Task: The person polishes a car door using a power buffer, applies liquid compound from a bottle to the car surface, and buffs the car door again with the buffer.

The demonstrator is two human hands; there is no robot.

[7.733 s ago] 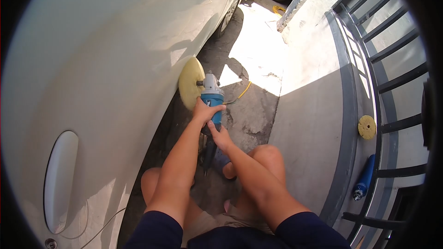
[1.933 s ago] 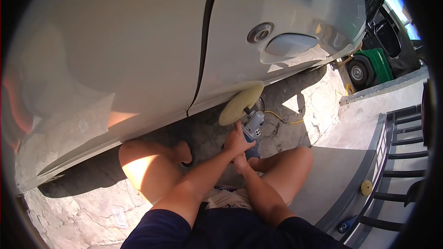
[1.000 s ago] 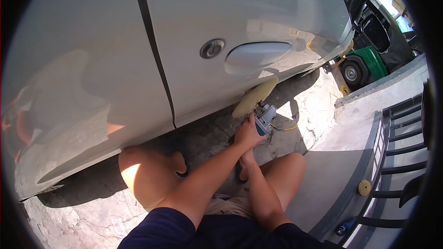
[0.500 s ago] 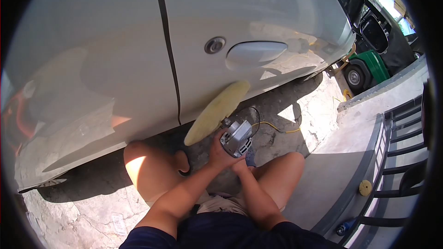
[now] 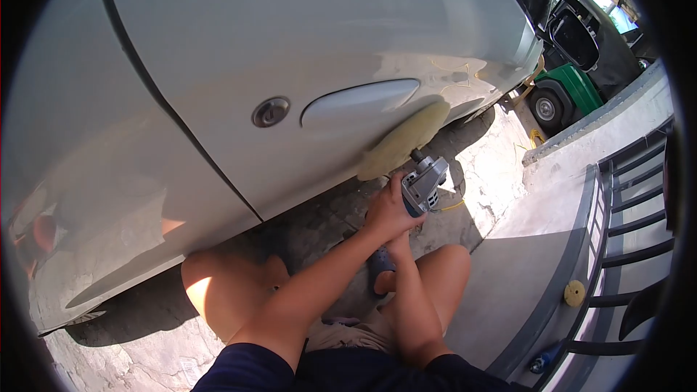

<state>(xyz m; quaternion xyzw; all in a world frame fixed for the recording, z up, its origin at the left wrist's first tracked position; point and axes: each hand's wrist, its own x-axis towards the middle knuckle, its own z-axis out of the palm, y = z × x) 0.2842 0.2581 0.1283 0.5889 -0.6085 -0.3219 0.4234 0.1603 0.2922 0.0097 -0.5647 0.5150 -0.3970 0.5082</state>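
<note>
An angle polisher with a silver gear head carries a large pale-yellow buffing pad. My left hand wraps around the tool close behind its gear head. Lower down, my right hand is closed around the rear of its body, mostly hidden by the left hand. The pad stands tilted at the lower part of a silver car door, under the door handle. Whether it touches the paint, I cannot tell. A round lock sits left of the handle.
A yellow cord runs on the cracked concrete near the tool. To the right are a low wall and dark metal bars, with a small round yellow pad beside them. A green vehicle stands beyond the car.
Both hands have carried the polisher to the right and farther forward along the door, bringing its pad below the handle. My view of the car has also shifted.
</note>
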